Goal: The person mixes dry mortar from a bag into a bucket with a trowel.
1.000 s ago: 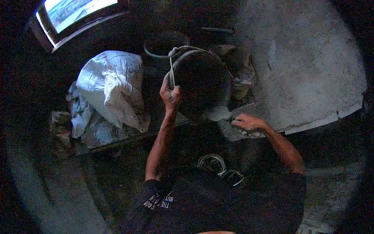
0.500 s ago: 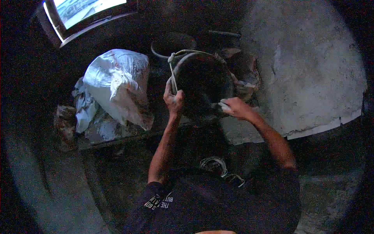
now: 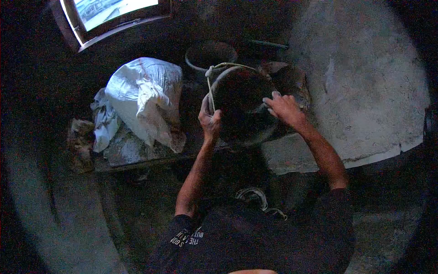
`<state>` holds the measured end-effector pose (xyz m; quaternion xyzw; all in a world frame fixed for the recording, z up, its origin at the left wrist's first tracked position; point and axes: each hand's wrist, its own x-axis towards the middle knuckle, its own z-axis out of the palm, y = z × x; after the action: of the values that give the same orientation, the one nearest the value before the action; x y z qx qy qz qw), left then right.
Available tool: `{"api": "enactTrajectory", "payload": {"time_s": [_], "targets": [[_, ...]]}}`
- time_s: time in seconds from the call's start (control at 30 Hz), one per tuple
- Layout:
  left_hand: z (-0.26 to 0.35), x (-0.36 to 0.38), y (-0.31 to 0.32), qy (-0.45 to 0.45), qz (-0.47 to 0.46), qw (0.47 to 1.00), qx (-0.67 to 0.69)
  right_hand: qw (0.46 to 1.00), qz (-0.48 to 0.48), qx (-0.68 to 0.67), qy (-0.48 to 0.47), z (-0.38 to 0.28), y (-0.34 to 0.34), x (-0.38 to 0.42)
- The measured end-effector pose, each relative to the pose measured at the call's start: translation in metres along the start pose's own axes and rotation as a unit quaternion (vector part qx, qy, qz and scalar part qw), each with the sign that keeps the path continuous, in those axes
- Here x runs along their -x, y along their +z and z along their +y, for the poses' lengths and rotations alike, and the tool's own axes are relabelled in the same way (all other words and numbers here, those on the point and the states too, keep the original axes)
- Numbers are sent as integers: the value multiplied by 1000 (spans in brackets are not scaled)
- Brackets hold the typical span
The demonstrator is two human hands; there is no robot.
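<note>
A dark round bucket (image 3: 244, 125) with a pale rope handle (image 3: 211, 86) sits on the work surface in front of me, its mouth tipped away and its inside too dark to make out. My left hand (image 3: 211, 121) is closed around the left rim, thumb along the near side by the rope. At the right rim is my right hand (image 3: 287, 109), fingers bent over the edge with greyish, dusty tips. A knot (image 3: 209, 72) in the rope stands out at the upper left of the rim.
Left of the bucket slumps a white woven sack (image 3: 146, 91), with crumpled brown material (image 3: 82, 141) beyond it. Another dark round container (image 3: 211, 55) stands behind. A large grey slab (image 3: 360, 100) lies to the right. A window (image 3: 116, 16) is at upper left; coiled pale cord (image 3: 253, 194) lies below.
My right hand has moved up along the bucket's right side, from its lower right to the rim, with the fingers more spread. The bucket appears more tilted; my left hand keeps its grip.
</note>
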<state>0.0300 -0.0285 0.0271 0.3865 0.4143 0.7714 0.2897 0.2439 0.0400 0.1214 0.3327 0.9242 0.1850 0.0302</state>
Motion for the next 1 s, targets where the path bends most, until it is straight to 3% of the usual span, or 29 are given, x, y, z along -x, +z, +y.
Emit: {"api": "enactTrajectory", "payload": {"time_s": [0.17, 0.23, 0.33, 0.4, 0.47, 0.57, 0.63, 0.7, 0.73, 0.83, 0.93, 1.0], "targets": [[8, 1, -7, -21, 13, 999, -42, 981, -97, -160, -43, 27, 1, -40], [7, 1, -10, -21, 21, 998, -55, 908, -231, -334, -99, 33, 19, -50], [1, -1, -13, -2, 26, 998, -52, 889, -304, -341, -27, 29, 12, -54], [4, -1, -12, -60, 21, 997, -51, 897, -284, -333, -60, 38, 19, -56], [0, -2, -13, -39, 29, 998, -44, 906, -261, -320, -94, 45, 24, -59], [-14, -4, -15, -8, 39, 999, -32, 909, -278, -310, -11, 42, 17, -55], [-9, -6, -16, 5, 44, 999, -27, 953, -174, -237, -73, 38, 14, -55], [-7, -5, -18, -49, 43, 997, -47, 969, -176, -172, -40, 20, 14, -54], [-9, -6, -18, -49, 40, 997, -47, 978, -180, -107, -9, 10, 12, -54], [-16, -6, -22, -45, 31, 998, -43, 975, -210, -78, -8, -10, 23, -55], [-15, -6, -21, -64, 40, 997, -15, 977, -172, -118, -42, -7, 47, -45], [-10, -10, -23, -14, 41, 996, -82, 976, -138, -147, -78, -7, 46, -40]]}}
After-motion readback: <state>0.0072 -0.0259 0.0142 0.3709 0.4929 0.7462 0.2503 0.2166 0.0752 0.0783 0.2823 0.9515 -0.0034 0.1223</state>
